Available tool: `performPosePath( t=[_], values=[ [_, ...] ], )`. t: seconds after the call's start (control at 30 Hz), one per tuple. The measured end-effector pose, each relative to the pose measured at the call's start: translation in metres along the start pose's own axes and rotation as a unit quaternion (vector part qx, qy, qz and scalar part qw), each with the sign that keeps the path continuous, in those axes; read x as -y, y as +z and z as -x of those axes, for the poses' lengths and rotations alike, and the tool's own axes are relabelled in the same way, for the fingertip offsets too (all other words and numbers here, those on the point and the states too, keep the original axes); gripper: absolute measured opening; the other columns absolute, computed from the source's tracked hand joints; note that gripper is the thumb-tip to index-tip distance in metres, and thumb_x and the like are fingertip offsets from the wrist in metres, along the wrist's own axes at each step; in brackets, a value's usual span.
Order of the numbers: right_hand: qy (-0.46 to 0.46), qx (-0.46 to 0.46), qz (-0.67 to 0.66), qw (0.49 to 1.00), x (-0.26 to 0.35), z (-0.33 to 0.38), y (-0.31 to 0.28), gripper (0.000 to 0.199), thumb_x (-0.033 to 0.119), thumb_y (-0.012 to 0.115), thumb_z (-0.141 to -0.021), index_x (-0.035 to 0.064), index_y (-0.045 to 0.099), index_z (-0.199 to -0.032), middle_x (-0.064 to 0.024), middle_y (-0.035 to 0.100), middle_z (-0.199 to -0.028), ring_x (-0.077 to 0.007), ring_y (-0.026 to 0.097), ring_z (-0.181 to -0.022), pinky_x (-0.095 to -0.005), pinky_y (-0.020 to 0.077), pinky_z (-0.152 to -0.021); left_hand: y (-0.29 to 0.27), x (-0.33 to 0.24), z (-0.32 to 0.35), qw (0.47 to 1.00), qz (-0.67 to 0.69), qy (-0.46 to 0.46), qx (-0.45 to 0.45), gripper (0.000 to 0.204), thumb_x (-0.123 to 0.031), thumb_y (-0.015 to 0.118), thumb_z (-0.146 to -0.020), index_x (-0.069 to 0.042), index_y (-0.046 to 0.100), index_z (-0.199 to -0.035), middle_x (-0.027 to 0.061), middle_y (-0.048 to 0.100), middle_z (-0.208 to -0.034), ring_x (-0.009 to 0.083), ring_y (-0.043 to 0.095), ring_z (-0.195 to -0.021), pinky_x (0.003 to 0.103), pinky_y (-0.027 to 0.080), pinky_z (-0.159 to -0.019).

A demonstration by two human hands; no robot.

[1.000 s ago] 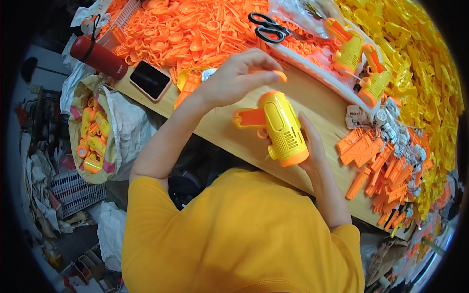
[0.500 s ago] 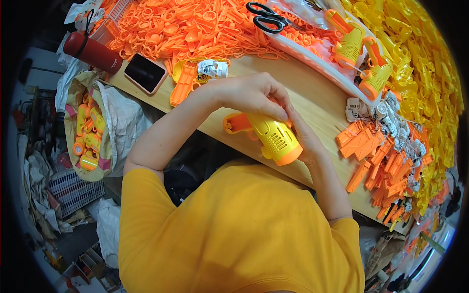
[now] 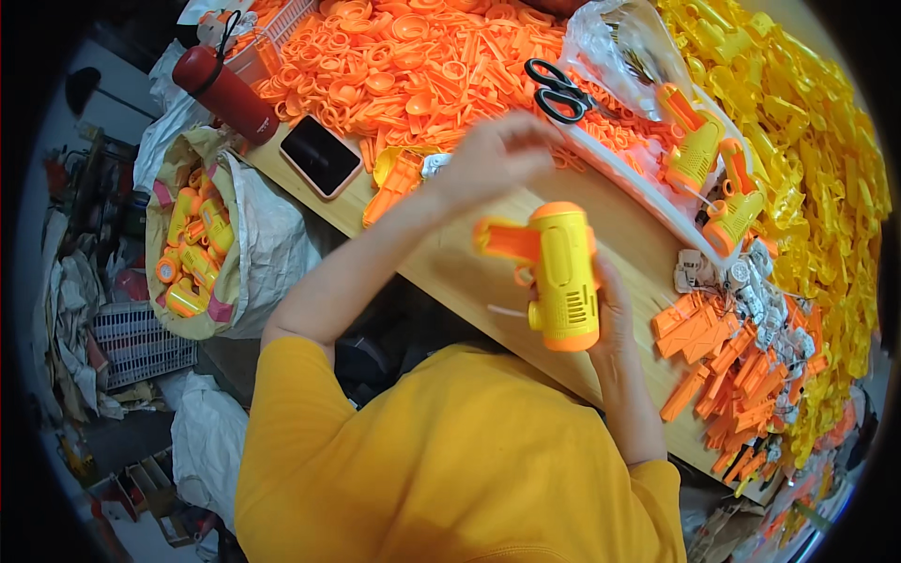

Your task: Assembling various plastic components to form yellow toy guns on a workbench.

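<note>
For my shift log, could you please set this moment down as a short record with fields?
Setting: wooden table heaped with plastic parts
Right hand: grips a yellow toy gun with an orange handle
Left hand: raised above the table, fingers pinched; anything in them is too small to tell
Behind: orange ring pile, black scissors, phone, red bottle
Right side: yellow parts heap, orange strips
Left of table: sack of finished toys

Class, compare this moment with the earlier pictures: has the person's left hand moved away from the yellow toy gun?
Yes. The left hand has lifted off the yellow toy gun and gone up toward the black scissors; the right hand holds the toy.
</note>
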State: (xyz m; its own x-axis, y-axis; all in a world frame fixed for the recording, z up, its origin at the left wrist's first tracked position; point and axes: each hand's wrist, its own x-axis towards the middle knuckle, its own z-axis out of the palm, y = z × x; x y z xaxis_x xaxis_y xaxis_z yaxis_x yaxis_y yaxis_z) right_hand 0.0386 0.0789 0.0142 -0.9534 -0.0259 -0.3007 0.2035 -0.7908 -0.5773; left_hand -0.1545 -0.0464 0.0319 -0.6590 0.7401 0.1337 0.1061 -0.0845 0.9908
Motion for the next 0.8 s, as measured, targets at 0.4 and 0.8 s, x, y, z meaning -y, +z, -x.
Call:
performPosePath(
  t=[0.4,0.8],
  values=[
    [-0.115,-0.072,-0.052,0.989,0.005,0.002,-0.014,0.062,0.050,0.048,-0.093,0.0029,0.046,-0.132,-0.0207,0.058,-0.118,-0.0379,0.060,-0.102,-0.0511,0.0514,-0.086,-0.117,0.039,-0.081,0.723,-0.683,0.009,-0.102,0.022,-0.027,0.070,-0.078,-0.008,0.072,-0.090,0.0111,0.064,-0.098,0.0312,0.062,-0.095,0.044,0.051,-0.084],
    [-0.222,-0.098,-0.083,0.967,0.021,0.008,-0.017,0.065,0.052,0.057,-0.087,0.0103,0.044,-0.135,-0.0154,0.056,-0.122,-0.0438,0.058,-0.107,-0.0640,0.0442,-0.092,-0.027,0.000,-0.006,0.990,-0.089,0.002,-0.110,0.017,-0.017,0.068,-0.088,-0.001,0.067,-0.094,0.0089,0.067,-0.098,0.0157,0.065,-0.084,0.028,0.054,-0.074]
  ],
)
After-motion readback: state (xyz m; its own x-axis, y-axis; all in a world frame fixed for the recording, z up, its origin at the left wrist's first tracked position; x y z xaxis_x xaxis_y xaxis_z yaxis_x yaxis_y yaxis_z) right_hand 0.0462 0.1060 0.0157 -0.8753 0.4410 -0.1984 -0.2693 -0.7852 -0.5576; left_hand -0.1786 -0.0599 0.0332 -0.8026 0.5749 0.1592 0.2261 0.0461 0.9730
